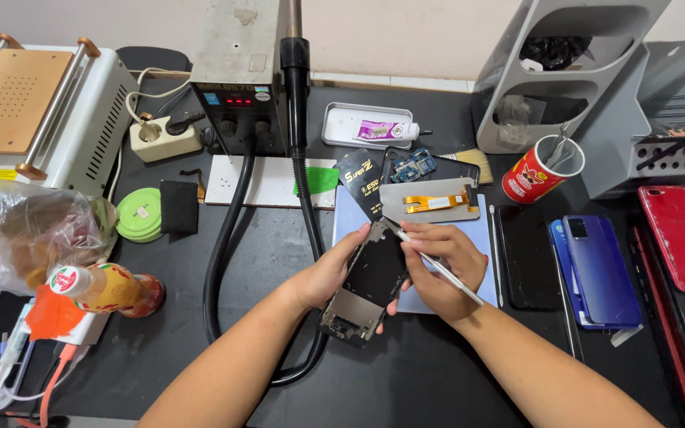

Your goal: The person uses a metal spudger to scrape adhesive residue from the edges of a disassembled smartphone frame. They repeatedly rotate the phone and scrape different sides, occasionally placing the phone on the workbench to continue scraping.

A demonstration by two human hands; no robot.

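Your left hand (323, 277) grips the opened phone frame (366, 285) along its left edge, fingers closed around it, holding it tilted above the black mat (438, 372). Just right of that grip, your right hand (441, 273) pinches 1 thin metal tool (438, 261), its tip touching the frame's upper edge. Beyond both hands lies a display panel with an orange flex cable (434, 202). Farther right, well apart, 2 blue phones (596, 269) lie flat.

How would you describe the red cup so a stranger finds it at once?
Start at the grey rack at the back right of the table. The red cup stands at its foot, holding metal tools. Nothing else nearby is round and upright; the phones lie flat.
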